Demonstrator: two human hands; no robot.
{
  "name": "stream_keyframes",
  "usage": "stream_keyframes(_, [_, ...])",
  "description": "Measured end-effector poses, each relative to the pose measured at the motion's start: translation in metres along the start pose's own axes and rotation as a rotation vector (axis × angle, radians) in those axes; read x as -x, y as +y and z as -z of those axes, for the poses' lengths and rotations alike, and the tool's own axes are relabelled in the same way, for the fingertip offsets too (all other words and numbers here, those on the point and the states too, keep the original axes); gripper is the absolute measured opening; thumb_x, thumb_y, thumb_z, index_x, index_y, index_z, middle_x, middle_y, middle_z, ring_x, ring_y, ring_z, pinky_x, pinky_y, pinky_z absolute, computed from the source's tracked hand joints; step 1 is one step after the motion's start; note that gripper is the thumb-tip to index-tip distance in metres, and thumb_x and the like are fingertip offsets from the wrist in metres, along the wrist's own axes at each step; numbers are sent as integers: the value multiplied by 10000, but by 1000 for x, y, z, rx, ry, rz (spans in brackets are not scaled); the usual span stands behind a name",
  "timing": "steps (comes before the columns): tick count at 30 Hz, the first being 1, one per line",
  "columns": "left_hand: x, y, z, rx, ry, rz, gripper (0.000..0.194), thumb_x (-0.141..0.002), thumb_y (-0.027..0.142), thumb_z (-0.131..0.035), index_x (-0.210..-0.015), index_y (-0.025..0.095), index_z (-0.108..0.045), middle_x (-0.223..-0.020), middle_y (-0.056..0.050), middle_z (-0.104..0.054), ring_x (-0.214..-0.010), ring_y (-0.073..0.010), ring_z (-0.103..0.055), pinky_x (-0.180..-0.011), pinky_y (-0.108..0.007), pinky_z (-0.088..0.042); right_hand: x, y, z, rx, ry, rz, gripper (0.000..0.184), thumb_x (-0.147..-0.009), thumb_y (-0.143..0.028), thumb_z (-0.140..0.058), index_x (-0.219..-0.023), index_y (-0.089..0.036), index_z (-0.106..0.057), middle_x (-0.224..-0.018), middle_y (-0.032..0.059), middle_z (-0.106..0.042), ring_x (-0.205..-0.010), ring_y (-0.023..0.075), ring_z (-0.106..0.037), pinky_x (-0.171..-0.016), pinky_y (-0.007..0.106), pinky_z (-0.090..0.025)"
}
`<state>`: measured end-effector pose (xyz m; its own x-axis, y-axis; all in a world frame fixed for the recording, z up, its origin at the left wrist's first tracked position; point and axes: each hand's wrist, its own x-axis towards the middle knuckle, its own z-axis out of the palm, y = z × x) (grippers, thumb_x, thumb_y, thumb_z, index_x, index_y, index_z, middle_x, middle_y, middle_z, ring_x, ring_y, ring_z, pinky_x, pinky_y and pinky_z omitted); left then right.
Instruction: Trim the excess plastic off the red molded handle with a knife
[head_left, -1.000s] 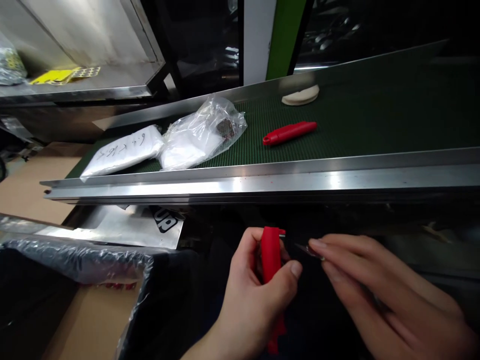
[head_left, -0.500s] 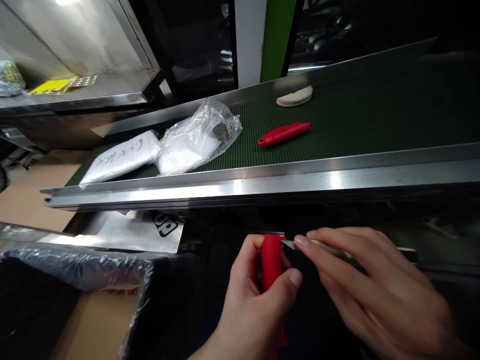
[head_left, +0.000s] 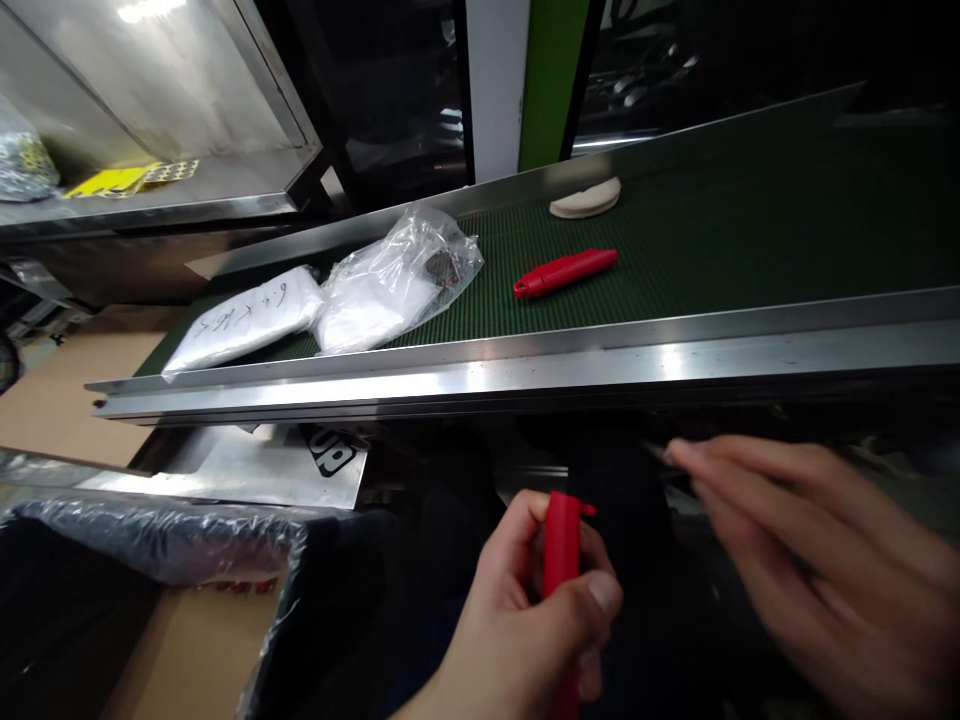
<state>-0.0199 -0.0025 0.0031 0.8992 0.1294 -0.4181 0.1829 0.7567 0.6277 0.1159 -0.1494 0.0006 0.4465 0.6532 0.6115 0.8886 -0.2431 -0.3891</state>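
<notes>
My left hand [head_left: 525, 620] grips a red plastic handle [head_left: 561, 560] upright, thumb and fingers wrapped around it, low in the middle of the view. My right hand [head_left: 795, 560] is blurred to the right of it, fingers pinched together on a small thin metal piece [head_left: 658, 452] at the fingertips; the piece is too blurred to make out. A second red handle [head_left: 566, 272] lies flat on the green conveyor belt [head_left: 750, 240] above.
Two plastic bags, one white with writing [head_left: 240, 315] and one clear [head_left: 397, 280], lie on the belt's left part. A pale flat disc [head_left: 585, 198] sits at the belt's far edge. A steel rail [head_left: 525, 365] fronts the belt. A film-lined cardboard box [head_left: 150, 600] stands lower left.
My right hand has pulled away from the red handle's top, moving right and up with the thin piece. My left hand with the handle has dropped slightly and shifted right.
</notes>
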Motion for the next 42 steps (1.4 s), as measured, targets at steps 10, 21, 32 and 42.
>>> stream_keyframes(10, [-5,-5,2,291,-207,-1,192,-862,233,-645,-966,207,-486,-865,2,-567,-461,-7,-434,-359,-85,-386,3,-25,-5,-127,-84,85,415,-859,78,-549,-1222,-101,-638,-1163,119,-597,-1092,200,-562,-882,357,-497])
stream_keyframes(21, [-6,-4,4,274,-220,29,178,-860,228,-633,-974,216,-496,-864,0,-574,-442,-13,-422,-348,-95,-371,-2,-21,-4,-84,-136,146,374,-881,33,-534,-1217,-94,-639,-1116,117,-620,-1052,196,-577,-848,333,-503])
stream_keyframes(32, [-6,-11,14,317,-413,99,299,-909,430,-540,-1078,183,-552,-827,-102,-711,-526,-119,-599,-458,-180,-466,0,-9,7,-113,-84,62,485,-854,42,-561,-1283,-178,-613,-1166,91,-607,-1059,221,-602,-839,345,-517])
stream_keyframes(42, [-1,-3,19,379,-385,311,473,-855,492,-545,-1045,79,-674,-701,-102,-679,-556,-149,-612,-481,-192,-451,-6,-3,9,-106,-249,242,519,-834,39,-527,-1282,-212,-608,-1210,80,-606,-1064,255,-546,-866,446,-452])
